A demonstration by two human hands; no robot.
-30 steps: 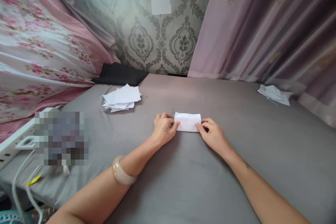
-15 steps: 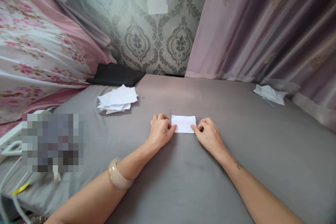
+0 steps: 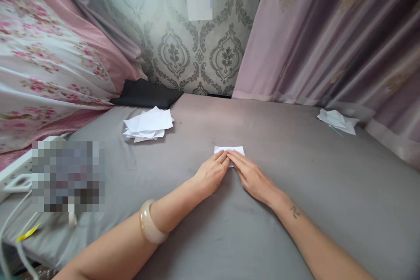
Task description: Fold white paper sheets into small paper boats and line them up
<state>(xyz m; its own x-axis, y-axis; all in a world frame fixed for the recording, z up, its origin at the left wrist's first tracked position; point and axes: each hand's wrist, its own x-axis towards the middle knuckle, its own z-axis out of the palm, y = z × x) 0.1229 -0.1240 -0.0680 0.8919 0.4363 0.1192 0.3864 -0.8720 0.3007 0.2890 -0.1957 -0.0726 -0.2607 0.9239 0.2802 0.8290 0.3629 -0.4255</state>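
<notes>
A small folded white paper lies on the grey sheet in the middle of the bed. My left hand and my right hand both lie flat on its near half, fingers stretched out and fingertips meeting at the paper's middle. Only the paper's far strip shows past the fingers. A pale bangle circles my left wrist.
A loose pile of white paper sheets lies at the back left, beside a black cloth. Crumpled white paper rests at the far right near the curtain. Floral bedding rises on the left; cables hang at the lower left.
Both hands left the paper's two ends, where the fingers were pinched, and came together flat on top of its middle. The paper now looks lower and narrower.
</notes>
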